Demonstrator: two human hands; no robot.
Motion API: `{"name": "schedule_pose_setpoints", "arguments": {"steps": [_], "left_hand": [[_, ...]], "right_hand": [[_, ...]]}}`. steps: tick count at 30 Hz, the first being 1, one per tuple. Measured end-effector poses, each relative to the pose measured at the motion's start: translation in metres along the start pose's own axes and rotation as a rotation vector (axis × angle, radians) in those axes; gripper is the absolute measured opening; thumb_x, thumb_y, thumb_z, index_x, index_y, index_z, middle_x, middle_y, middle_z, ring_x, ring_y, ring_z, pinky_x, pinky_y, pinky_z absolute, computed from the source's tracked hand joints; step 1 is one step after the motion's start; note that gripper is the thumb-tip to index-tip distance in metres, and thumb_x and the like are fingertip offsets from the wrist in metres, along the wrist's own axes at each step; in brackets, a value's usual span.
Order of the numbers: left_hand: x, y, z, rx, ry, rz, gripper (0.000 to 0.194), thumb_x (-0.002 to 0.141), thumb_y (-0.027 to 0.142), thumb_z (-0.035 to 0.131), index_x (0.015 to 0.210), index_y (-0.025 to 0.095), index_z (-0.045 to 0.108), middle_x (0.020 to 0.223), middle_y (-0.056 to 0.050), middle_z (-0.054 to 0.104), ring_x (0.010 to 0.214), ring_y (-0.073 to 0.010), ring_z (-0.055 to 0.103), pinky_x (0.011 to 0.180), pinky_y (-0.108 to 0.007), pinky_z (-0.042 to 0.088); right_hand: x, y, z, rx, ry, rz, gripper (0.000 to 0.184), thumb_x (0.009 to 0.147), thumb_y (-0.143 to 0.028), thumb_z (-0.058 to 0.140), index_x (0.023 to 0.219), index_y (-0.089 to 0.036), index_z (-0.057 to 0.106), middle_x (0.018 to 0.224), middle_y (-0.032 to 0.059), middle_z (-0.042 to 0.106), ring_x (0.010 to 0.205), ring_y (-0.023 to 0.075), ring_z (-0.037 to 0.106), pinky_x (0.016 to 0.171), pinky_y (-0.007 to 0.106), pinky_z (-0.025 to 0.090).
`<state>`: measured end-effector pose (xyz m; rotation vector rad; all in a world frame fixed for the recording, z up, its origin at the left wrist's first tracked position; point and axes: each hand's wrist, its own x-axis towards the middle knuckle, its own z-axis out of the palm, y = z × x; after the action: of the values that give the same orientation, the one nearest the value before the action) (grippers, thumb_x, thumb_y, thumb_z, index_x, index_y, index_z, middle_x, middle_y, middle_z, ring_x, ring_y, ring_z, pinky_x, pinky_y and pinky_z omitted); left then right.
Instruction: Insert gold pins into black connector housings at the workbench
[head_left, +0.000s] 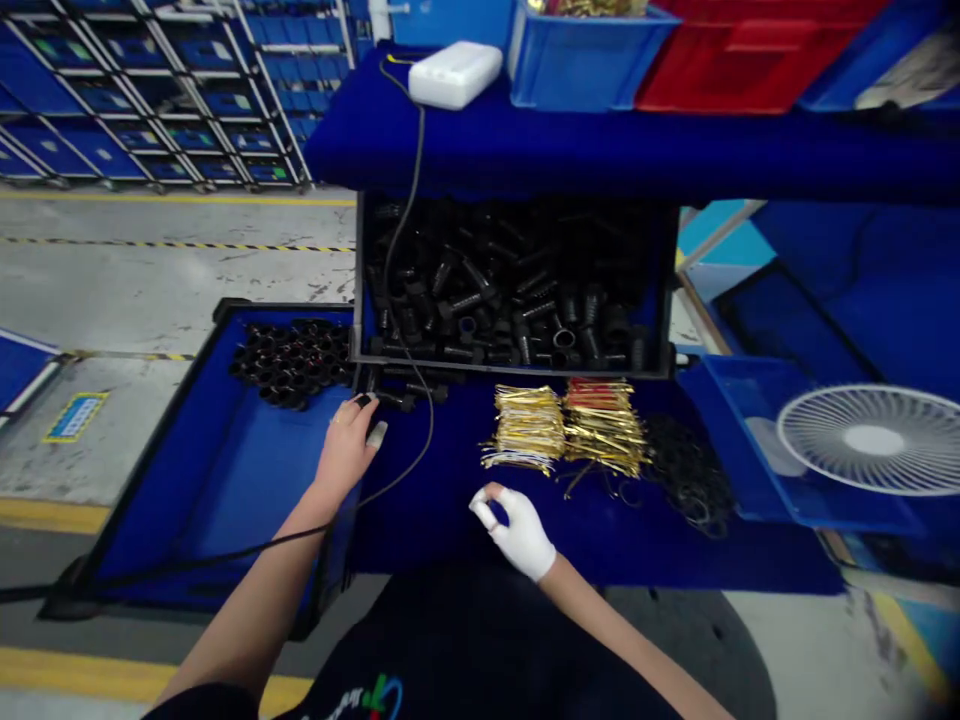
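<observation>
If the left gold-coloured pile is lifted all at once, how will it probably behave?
The left gold-coloured pile would probably shift or spread, since its many thin pieces end unevenly. Individual pieces may slide easily, because they look shiny.

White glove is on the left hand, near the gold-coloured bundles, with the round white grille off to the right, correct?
Not the left hand: the head view shows the white glove on the right hand, near the gold-coloured bundles, with the round white grille off to the right, as you said.

Black tubular part (pixel 397 402) flat on blue cloth (pixel 435 510)
</observation>
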<state>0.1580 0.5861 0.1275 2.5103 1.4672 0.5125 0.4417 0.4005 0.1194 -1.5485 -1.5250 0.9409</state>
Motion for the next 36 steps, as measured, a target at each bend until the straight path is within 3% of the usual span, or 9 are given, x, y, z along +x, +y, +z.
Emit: {"name": "schedule_pose_setpoints", "arguments": {"steps": [3, 6, 11, 14, 20, 23, 29, 34, 36], "left_hand": [[0.034, 0.018, 0.019, 0.038, -0.059, 0.04, 0.049, 0.088, 0.02, 0.055, 0.136, 0.012, 0.051, 0.135, -0.022, 0.058, 0.141, -0.0349, 0.042, 0.12, -0.057, 0.023], [0.058, 0.018, 0.025, 0.02, -0.087, 0.055, 0.043, 0.082, 0.012, 0.057, 0.125, 0.014, 0.056, 0.124, -0.019, 0.064, 0.125, -0.0351, 0.057, 0.119, -0.064, 0.015], [0.058, 0.023, 0.01, -0.152, -0.112, 0.073, 0.041, 0.081, 0.034, 0.07, 0.116, 0.019, 0.057, 0.113, -0.011, 0.066, 0.105, -0.0291, 0.064, 0.109, -0.054, 0.039], [0.037, 0.046, 0.004, -0.657, -0.144, -0.088, 0.047, 0.08, 0.042, 0.074, 0.118, 0.021, 0.059, 0.114, -0.008, 0.065, 0.103, -0.0249, 0.063, 0.099, -0.044, 0.049], [-0.012, 0.106, 0.017, -1.688, -0.245, -0.732, 0.046, 0.068, 0.033, 0.087, 0.106, 0.017, 0.067, 0.099, -0.005, 0.07, 0.084, -0.0165, 0.067, 0.084, -0.033, 0.058], [-0.026, 0.131, 0.022, -1.833, -0.261, -0.845, 0.031, 0.084, 0.045, 0.073, 0.099, 0.018, 0.066, 0.101, -0.006, 0.071, 0.084, -0.0181, 0.07, 0.089, -0.042, 0.059], [-0.035, 0.166, 0.015, -2.028, -0.401, -1.077, 0.021, 0.093, 0.034, 0.061, 0.102, 0.015, 0.065, 0.099, -0.01, 0.072, 0.081, -0.0179, 0.072, 0.1, -0.048, 0.056], [-0.038, 0.167, 0.008, -2.037, -0.362, -1.141, 0.035, 0.094, 0.049, 0.056, 0.1, 0.015, 0.061, 0.09, -0.009, 0.07, 0.067, -0.0151, 0.067, 0.095, -0.048, 0.058], [-0.04, 0.165, 0.008, -2.035, -0.354, -1.164, 0.035, 0.095, 0.049, 0.054, 0.099, 0.015, 0.06, 0.09, -0.01, 0.07, 0.067, -0.015, 0.067, 0.094, -0.046, 0.058]], "right_hand": [[-0.009, 0.0, -0.001, -0.022, -0.013, 0.007, 0.018, 0.094, -0.034, 0.058, 0.081, -0.022, 0.063, 0.077, 0.0009, 0.07, 0.072, 0.0175, 0.068, 0.074, 0.03, 0.052], [-0.014, 0.002, -0.015, -0.072, 0.083, 0.017, 0.015, 0.094, -0.032, 0.059, 0.084, -0.022, 0.063, 0.079, 0.0009, 0.07, 0.074, 0.0176, 0.067, 0.076, 0.031, 0.052], [-0.008, 0.022, -0.057, -0.217, 0.255, -0.035, 0.013, 0.093, -0.022, 0.056, 0.1, -0.023, 0.067, 0.101, 0.005, 0.071, 0.098, 0.0213, 0.067, 0.096, 0.038, 0.052], [0.004, 0.034, -0.078, -0.334, 0.293, -0.03, 0.019, 0.092, -0.02, 0.056, 0.107, -0.022, 0.068, 0.109, 0.0075, 0.069, 0.106, 0.0233, 0.065, 0.101, 0.04, 0.05], [0.059, 0.032, -0.092, -0.559, 0.16, 0.094, 0.026, 0.093, -0.019, 0.057, 0.117, -0.023, 0.067, 0.124, 0.0076, 0.064, 0.109, 0.0221, 0.063, 0.097, 0.034, 0.049], [0.091, 0.032, -0.086, -0.592, 0.122, 0.136, 0.026, 0.091, -0.02, 0.06, 0.116, -0.021, 0.067, 0.128, 0.0094, 0.062, 0.102, 0.0218, 0.064, 0.093, 0.033, 0.048], [0.126, 0.036, -0.067, -0.491, 0.144, 0.136, 0.023, 0.08, -0.02, 0.072, 0.103, -0.019, 0.072, 0.123, 0.0093, 0.063, 0.09, 0.0204, 0.066, 0.087, 0.033, 0.048], [0.114, 0.033, -0.083, -0.306, 0.352, 0.144, 0.024, 0.096, -0.034, 0.052, 0.107, -0.017, 0.066, 0.11, 0.0102, 0.069, 0.084, 0.018, 0.064, 0.081, 0.033, 0.051], [0.101, 0.035, -0.101, 0.048, 0.549, 0.194, 0.031, 0.1, -0.04, 0.044, 0.111, -0.018, 0.061, 0.107, 0.0092, 0.071, 0.063, 0.0123, 0.057, 0.063, 0.028, 0.051]]}}
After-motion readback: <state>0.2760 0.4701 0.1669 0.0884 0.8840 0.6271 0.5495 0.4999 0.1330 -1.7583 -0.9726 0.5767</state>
